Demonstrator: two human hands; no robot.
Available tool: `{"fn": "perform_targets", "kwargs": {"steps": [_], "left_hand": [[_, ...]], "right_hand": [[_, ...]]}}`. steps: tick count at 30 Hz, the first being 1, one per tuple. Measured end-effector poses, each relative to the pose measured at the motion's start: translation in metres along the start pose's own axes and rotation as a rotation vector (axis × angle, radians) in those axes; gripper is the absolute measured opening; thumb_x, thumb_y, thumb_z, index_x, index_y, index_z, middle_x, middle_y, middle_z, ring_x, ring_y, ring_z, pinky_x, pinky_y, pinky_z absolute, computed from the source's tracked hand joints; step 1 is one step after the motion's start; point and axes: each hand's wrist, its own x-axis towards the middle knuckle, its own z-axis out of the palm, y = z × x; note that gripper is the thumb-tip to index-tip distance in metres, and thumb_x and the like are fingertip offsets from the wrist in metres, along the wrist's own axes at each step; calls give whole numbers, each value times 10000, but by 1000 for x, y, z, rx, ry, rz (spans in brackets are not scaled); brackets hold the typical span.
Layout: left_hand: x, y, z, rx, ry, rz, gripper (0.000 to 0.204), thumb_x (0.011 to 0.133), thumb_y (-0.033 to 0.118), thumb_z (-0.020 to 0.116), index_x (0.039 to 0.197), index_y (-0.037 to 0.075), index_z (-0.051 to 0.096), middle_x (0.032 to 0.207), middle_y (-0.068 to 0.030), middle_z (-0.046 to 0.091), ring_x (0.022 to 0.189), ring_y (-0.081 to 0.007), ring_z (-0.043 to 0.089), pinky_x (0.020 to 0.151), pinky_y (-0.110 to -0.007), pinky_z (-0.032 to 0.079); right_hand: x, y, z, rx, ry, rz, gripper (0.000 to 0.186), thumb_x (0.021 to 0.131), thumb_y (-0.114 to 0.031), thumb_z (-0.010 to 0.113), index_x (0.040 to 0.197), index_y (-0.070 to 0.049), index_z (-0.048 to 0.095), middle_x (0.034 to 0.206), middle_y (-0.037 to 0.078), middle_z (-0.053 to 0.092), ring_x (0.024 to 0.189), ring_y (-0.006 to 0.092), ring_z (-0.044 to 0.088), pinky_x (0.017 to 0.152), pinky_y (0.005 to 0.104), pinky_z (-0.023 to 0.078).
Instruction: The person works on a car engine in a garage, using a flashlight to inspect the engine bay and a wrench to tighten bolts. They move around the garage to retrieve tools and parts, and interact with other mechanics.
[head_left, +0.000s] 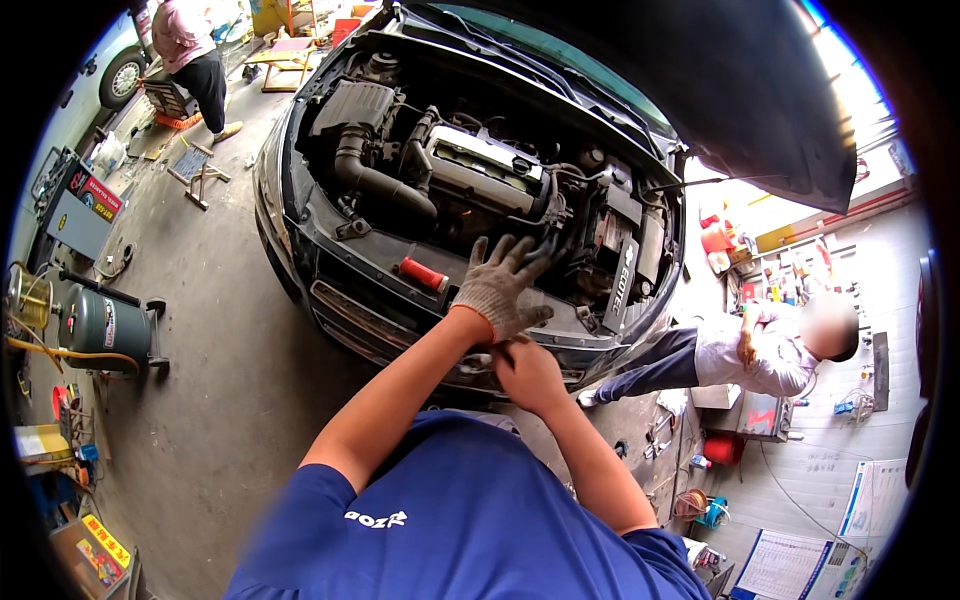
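My left hand (497,288) wears a pale knitted work glove with dark, dirty fingers. Its fingers are spread over the front of a car's open engine bay, and nothing is in it. Just below, my bare right hand (530,375) is closed at the glove's lower edge, near the cuff; its fingertips are partly hidden. A red cylindrical object (425,273) lies on the front panel, left of the gloved hand. Behind it sits the engine (485,170) with a silver cover, and a black air hose (380,180) curves to its left.
The raised hood (750,90) overhangs the right side, with a thin prop rod beneath it. A person (755,350) stands right of the car; another person (185,60) is at the far left. A dark green tank (105,325) with an orange hose stands left.
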Motion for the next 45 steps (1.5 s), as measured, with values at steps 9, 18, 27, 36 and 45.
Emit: {"fn": "perform_targets", "kwargs": {"steps": [9,18,27,36,45], "left_hand": [[-39,-10,71,362,-747,254,522,842,418,677,1319,212,717,1478,-106,607,1416,-353,494,1195,-580,320],[-67,-17,97,534,-1224,405,453,984,455,551,1390,326,704,1560,41,600,1439,-328,532,1030,-795,391],[-81,14,74,540,-1377,353,532,922,479,650,1419,294,687,1597,37,573,1467,-229,514,1204,-533,363],[-95,-85,113,457,-798,176,624,1022,556,466,1586,290,484,1703,-47,409,1531,-336,407,1095,-789,339],[-12,-26,37,371,-526,-259,649,810,529,747,1356,189,668,1370,-78,611,1306,-295,561,1060,-573,429]], "right_hand": [[28,-3,-16,55,35,69,348,948,-348,751,938,-26,619,1061,187,631,996,442,637,831,517,507],[36,6,-9,-360,-353,-86,309,912,-278,661,943,16,750,1030,246,742,1015,443,716,872,510,582],[64,17,8,-253,-357,184,326,851,-287,622,975,-68,830,1066,223,777,995,407,748,857,493,606],[34,-20,34,-281,156,-576,245,921,-282,648,787,-79,678,808,114,636,748,319,669,662,449,543],[37,24,30,-313,61,153,295,948,-295,622,852,-24,685,966,194,716,900,392,716,802,520,571]]}}
